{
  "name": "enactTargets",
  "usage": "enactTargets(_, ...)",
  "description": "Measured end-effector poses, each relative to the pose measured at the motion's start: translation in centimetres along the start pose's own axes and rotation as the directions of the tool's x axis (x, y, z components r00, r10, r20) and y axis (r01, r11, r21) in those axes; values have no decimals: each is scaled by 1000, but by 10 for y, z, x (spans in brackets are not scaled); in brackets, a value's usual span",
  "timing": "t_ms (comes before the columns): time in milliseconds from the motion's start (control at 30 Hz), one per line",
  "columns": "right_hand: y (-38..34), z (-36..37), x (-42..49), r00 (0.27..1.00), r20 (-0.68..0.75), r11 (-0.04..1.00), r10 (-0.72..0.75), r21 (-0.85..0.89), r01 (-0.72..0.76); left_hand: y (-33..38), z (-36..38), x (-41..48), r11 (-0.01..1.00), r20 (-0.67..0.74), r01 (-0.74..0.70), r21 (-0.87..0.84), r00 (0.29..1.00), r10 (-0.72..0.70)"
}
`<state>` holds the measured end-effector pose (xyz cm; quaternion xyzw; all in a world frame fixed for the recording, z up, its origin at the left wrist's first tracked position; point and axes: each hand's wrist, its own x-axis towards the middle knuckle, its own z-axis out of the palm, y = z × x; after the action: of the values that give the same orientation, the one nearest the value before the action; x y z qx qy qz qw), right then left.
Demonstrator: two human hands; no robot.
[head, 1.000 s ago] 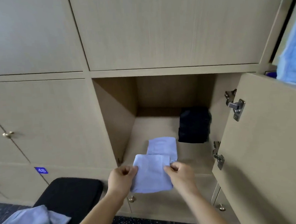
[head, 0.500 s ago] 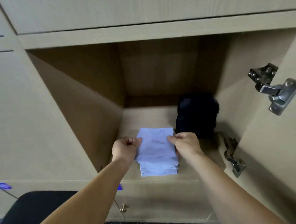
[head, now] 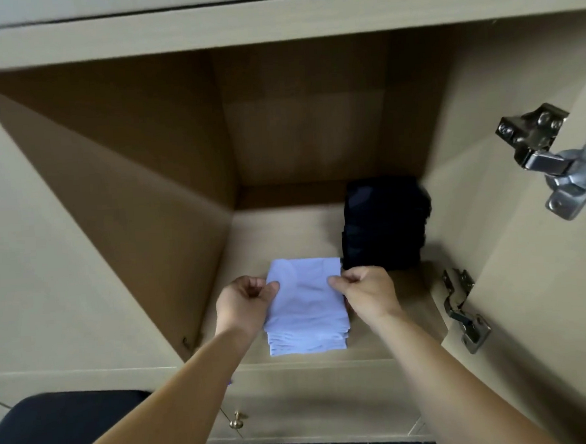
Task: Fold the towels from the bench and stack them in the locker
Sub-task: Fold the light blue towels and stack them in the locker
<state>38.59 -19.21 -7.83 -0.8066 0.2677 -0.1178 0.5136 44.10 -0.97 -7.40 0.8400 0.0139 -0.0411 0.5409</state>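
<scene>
In the lower middle of the frame, the left hand [head: 243, 303] and the right hand [head: 368, 294] each pinch a side edge of the folded towel [head: 306, 296]. It seems to lie on top of the pale stack [head: 307, 341], close to the front edge of the locker [head: 285, 236] floor. If one hand releases first or drags, the towel may slide or open, and the stack may lean forward. Just behind, at the right, the dark pile [head: 384, 223] is very near the right hand; a bump could tip it.
</scene>
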Motion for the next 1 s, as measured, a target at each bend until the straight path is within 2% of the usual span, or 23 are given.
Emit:
enactTargets(133,-7,-13,-12,977,-96,981,-191,-65,185,8,-11,-10,978,76,-195,71,979,189)
enactTargets(167,-9,-16,-15,966,-67,967,-251,-65,247,9,-14,-12,959,126,-261,108,961,247)
enactTargets(233,-11,-20,-17,945,82,942,-318,-88,325,7,-17,-11,894,242,-395,213,907,343)
enactTargets(333,-11,-23,-18,916,291,908,-278,-231,349,1,-15,-7,796,390,-496,346,848,359)
enactTargets(467,1,-24,-22,928,329,949,-173,-198,247,-13,-13,-6,785,446,-489,380,840,308)
enactTargets(733,16,-15,-24,948,278,976,-158,-102,192,-43,-4,-7,781,428,-519,346,829,361)
enactTargets(933,8,-17,-24,955,263,972,-134,-154,179,-27,-13,-12,808,384,-454,375,870,311)
enactTargets(1000,-2,-22,-27,959,249,970,-134,-164,178,-11,-24,-20,793,348,-460,400,876,333)
